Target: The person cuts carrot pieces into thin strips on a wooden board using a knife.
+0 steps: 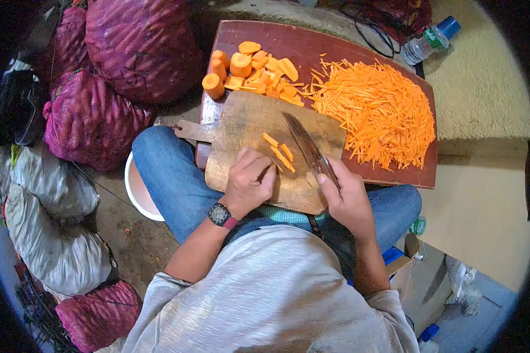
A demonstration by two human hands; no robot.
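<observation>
Seen from above, a seated person works over a wooden cutting board [253,132] resting across their lap. The left hand [250,182] lies near the board's near edge, fingers curled and pressed down on a few carrot strips [280,154] at the board's middle. The right hand [348,197] is closed around the handle of a knife [305,144] at the board's near right corner; the blade runs diagonally up toward the board's far edge, just beside the strips on their right. A wristwatch [219,215] sits on the left wrist.

The far half of the cutting board is bare wood, and its handle sticks out past the left edge, over the person's knee in blue jeans [171,170]. The board overlaps the near left part of a larger dark red board [312,44].

On the red board, a heap of carrot chunks and slices [250,70] fills the far left corner, touching the cutting board's far edge. A large mound of shredded carrot [377,112] covers the right half, reaching nearly to the right edge and near right corner. Only the strip along the far edge is open.

Left of the knee, a white bowl [136,191] sits on the floor. Purple mesh sacks [141,47] crowd the left side, with grey sacks [47,217] nearer. A plastic water bottle [430,40] lies beyond the red board's far right corner, on pale open floor.
</observation>
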